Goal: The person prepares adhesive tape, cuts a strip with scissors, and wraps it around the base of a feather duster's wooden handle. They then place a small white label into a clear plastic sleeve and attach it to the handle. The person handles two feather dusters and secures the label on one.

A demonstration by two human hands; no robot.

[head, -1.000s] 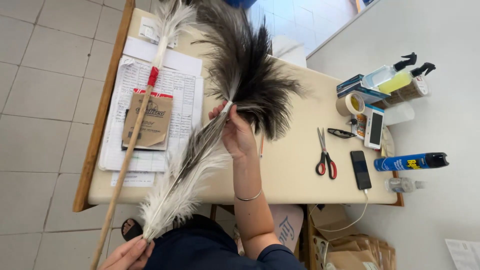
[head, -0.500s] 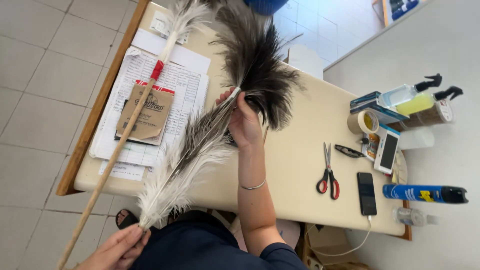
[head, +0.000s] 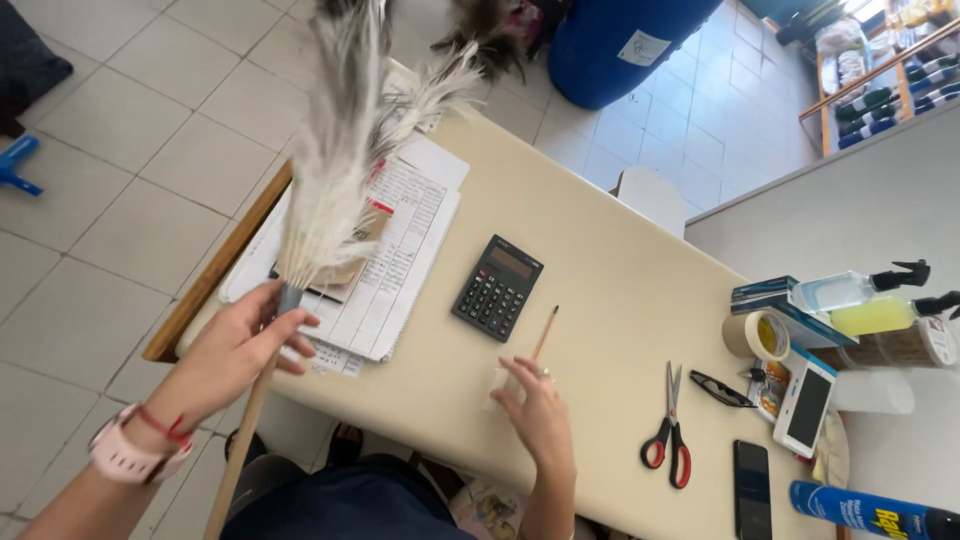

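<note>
My left hand [head: 235, 345] grips the wooden stick of a feather duster [head: 335, 150] just below its bunch of white and dark feathers, holding it upright over the left end of the beige table [head: 610, 290]. My right hand [head: 535, 410] rests on the table near the front edge with its fingers on a small clear piece [head: 497, 385]; whether it holds it is unclear. A thin wooden stick [head: 545, 332] lies just beyond its fingertips. A black calculator [head: 497, 287] lies between the two hands.
Printed sheets [head: 390, 260] and a brown card lie under the feathers. At the right are red-handled scissors [head: 668, 432], a tape roll [head: 755, 335], spray bottles [head: 865, 300], two phones [head: 752, 488] and a blue spray can [head: 870, 510]. A blue barrel [head: 620, 40] stands on the tiled floor.
The duster has been lifted upright off the table and my left hand has moved up the stick to the feather base. My right hand left the feathers and went down to the table.
</note>
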